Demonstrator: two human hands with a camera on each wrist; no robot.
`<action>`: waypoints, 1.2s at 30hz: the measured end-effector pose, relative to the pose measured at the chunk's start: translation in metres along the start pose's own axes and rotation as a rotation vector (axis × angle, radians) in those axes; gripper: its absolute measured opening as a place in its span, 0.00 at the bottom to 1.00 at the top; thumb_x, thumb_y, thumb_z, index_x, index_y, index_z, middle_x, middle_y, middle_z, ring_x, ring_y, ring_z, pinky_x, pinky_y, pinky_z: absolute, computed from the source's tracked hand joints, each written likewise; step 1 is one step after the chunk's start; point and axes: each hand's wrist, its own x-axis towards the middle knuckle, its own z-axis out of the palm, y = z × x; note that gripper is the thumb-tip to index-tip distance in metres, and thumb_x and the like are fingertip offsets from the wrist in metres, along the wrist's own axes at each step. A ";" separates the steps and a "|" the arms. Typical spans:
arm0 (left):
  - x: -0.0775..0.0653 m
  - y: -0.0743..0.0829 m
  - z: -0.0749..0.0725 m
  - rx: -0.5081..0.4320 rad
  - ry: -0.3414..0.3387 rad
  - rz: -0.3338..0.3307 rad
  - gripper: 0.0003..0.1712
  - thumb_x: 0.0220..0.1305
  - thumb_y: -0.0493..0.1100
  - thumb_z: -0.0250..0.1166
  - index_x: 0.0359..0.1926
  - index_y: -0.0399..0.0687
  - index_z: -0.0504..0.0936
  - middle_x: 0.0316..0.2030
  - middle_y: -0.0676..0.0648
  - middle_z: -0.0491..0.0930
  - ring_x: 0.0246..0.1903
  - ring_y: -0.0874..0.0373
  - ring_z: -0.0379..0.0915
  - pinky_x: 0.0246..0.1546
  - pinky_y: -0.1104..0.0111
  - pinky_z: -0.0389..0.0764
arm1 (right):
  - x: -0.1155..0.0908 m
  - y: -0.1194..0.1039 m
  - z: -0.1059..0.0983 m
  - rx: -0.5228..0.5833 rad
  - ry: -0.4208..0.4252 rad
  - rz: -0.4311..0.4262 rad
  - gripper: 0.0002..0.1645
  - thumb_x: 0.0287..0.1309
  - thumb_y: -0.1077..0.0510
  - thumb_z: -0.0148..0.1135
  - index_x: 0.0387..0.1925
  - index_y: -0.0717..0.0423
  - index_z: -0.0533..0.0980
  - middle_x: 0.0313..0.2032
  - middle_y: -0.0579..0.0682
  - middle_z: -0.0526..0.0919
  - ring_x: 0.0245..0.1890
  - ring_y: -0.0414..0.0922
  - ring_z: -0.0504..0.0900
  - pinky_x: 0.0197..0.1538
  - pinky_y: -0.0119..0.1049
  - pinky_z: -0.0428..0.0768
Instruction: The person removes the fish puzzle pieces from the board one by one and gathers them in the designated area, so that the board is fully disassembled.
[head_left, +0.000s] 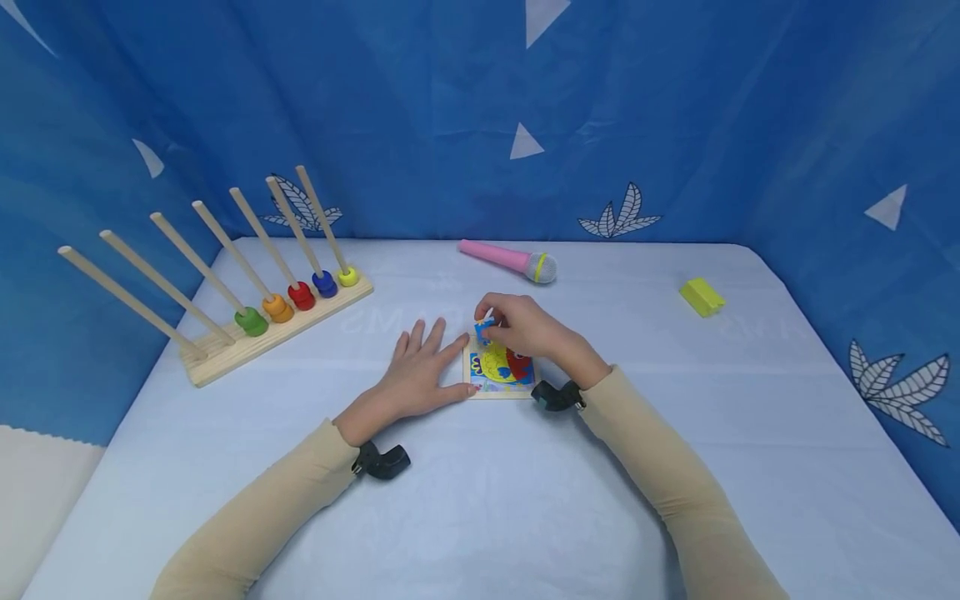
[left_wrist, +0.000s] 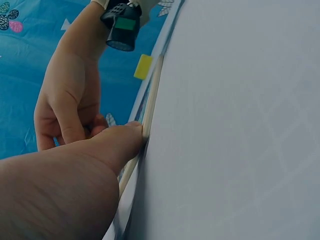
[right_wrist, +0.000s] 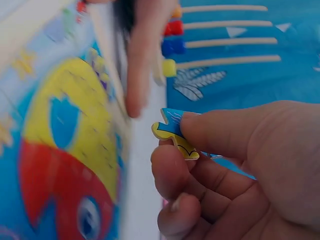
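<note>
A small wooden jigsaw puzzle [head_left: 504, 396] with a yellow and red fish picture lies on the table, its light wood frame showing along the edges. My left hand [head_left: 416, 375] rests beside it with spread fingers; the thumb and index fingertip are at the frame's left side. In the left wrist view the thumb [left_wrist: 127, 132] touches the frame's edge. Over the puzzle's upper left part, my right hand [head_left: 525, 327] pinches a blue and yellow puzzle piece [right_wrist: 172, 131] between thumb and fingers. The right wrist view shows this piece held tilted, apart from the board.
At the left stands a wooden bead rack [head_left: 277, 340] with several tall slanted rods and coloured beads low on some. A pink toy microphone [head_left: 502, 257] lies behind the puzzle. Farther right is a yellow-green block [head_left: 702, 297]. Blue curtains with white shapes border the white-covered table.
</note>
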 end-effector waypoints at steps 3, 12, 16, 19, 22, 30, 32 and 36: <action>-0.001 -0.001 0.001 0.000 0.003 -0.007 0.50 0.65 0.69 0.61 0.80 0.56 0.57 0.82 0.35 0.40 0.80 0.29 0.26 0.76 0.33 0.36 | -0.004 0.005 -0.010 0.025 0.039 0.031 0.13 0.68 0.59 0.64 0.52 0.53 0.76 0.32 0.52 0.78 0.31 0.46 0.76 0.36 0.34 0.77; -0.002 -0.001 0.003 0.000 0.005 -0.014 0.51 0.64 0.69 0.62 0.80 0.57 0.56 0.82 0.36 0.40 0.80 0.30 0.26 0.76 0.34 0.36 | -0.026 0.037 -0.037 0.080 0.110 0.160 0.13 0.68 0.59 0.64 0.52 0.56 0.76 0.30 0.54 0.80 0.31 0.52 0.82 0.37 0.37 0.77; -0.002 -0.001 0.003 -0.006 0.007 -0.009 0.51 0.64 0.69 0.62 0.80 0.57 0.56 0.82 0.36 0.39 0.80 0.31 0.25 0.76 0.34 0.36 | -0.035 0.055 -0.042 0.057 0.125 0.213 0.14 0.67 0.59 0.65 0.52 0.56 0.76 0.28 0.53 0.80 0.29 0.50 0.80 0.36 0.37 0.76; -0.003 0.000 0.003 -0.004 0.011 -0.008 0.51 0.64 0.69 0.62 0.80 0.57 0.56 0.82 0.36 0.40 0.80 0.30 0.25 0.76 0.34 0.36 | -0.040 0.068 -0.042 0.045 0.122 0.232 0.14 0.67 0.59 0.65 0.52 0.57 0.76 0.27 0.53 0.80 0.27 0.48 0.76 0.34 0.37 0.74; -0.003 0.000 0.003 -0.008 0.011 -0.007 0.50 0.64 0.69 0.62 0.80 0.56 0.56 0.82 0.36 0.40 0.80 0.30 0.25 0.76 0.34 0.36 | -0.044 0.077 -0.041 0.042 0.118 0.238 0.13 0.67 0.60 0.64 0.51 0.58 0.76 0.26 0.53 0.80 0.25 0.47 0.75 0.33 0.37 0.73; -0.002 0.001 0.004 -0.020 0.005 -0.008 0.50 0.64 0.68 0.62 0.81 0.56 0.56 0.82 0.36 0.39 0.80 0.31 0.24 0.76 0.34 0.35 | -0.048 0.093 -0.039 0.050 0.098 0.261 0.13 0.68 0.60 0.63 0.51 0.59 0.76 0.25 0.52 0.80 0.26 0.45 0.77 0.35 0.38 0.72; -0.001 0.001 0.004 -0.015 0.002 -0.012 0.50 0.64 0.68 0.62 0.81 0.57 0.56 0.82 0.37 0.39 0.80 0.31 0.24 0.76 0.34 0.35 | -0.048 0.093 -0.038 0.049 0.100 0.259 0.13 0.68 0.60 0.63 0.51 0.59 0.77 0.25 0.52 0.80 0.25 0.45 0.77 0.35 0.38 0.72; -0.001 0.001 0.003 -0.005 0.002 -0.015 0.51 0.64 0.68 0.62 0.81 0.57 0.56 0.82 0.37 0.39 0.80 0.31 0.25 0.76 0.34 0.36 | -0.047 0.093 -0.037 0.034 0.121 0.266 0.13 0.67 0.60 0.64 0.51 0.58 0.78 0.26 0.52 0.79 0.25 0.46 0.77 0.34 0.37 0.72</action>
